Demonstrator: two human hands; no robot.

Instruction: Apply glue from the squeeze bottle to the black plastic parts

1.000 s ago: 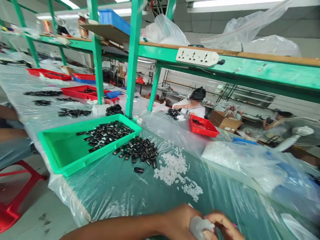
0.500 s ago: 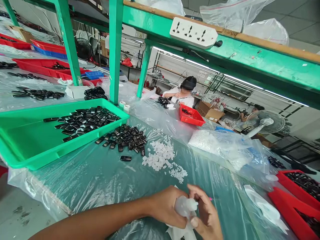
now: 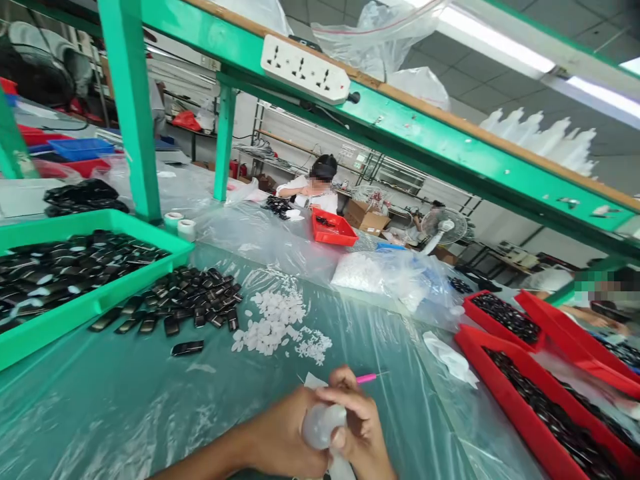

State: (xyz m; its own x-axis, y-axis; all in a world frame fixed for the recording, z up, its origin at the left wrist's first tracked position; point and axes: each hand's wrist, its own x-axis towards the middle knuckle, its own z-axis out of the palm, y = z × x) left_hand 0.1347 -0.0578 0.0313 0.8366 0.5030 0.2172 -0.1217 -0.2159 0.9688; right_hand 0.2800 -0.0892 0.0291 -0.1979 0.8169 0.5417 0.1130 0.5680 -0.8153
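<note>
Low in the view my two hands meet over the plastic-covered table (image 3: 150, 400). My left hand (image 3: 280, 437) wraps round a small translucent white squeeze bottle (image 3: 320, 425). My right hand (image 3: 357, 427) is closed on the bottle's top, fingers curled over it. A thin pink-handled pick (image 3: 367, 378) sticks out just beyond my right fingers; whether it is held I cannot tell. A white paper scrap (image 3: 313, 381) lies under my hands. A pile of small white parts (image 3: 273, 323) and a heap of black parts (image 3: 187, 300) lie ahead.
A green tray (image 3: 100, 297) with black parts stands at the left. Red trays (image 3: 530, 407) of black parts sit at the right. A bag of white parts (image 3: 370, 273) lies behind. Green shelf posts (image 3: 130, 107) and a power strip (image 3: 305, 70) stand overhead. Other people work at the tables beyond.
The view has swung right and down, bringing the red trays into sight. My hands have kept hold of the bottle, and the right hand has shifted over its top.
</note>
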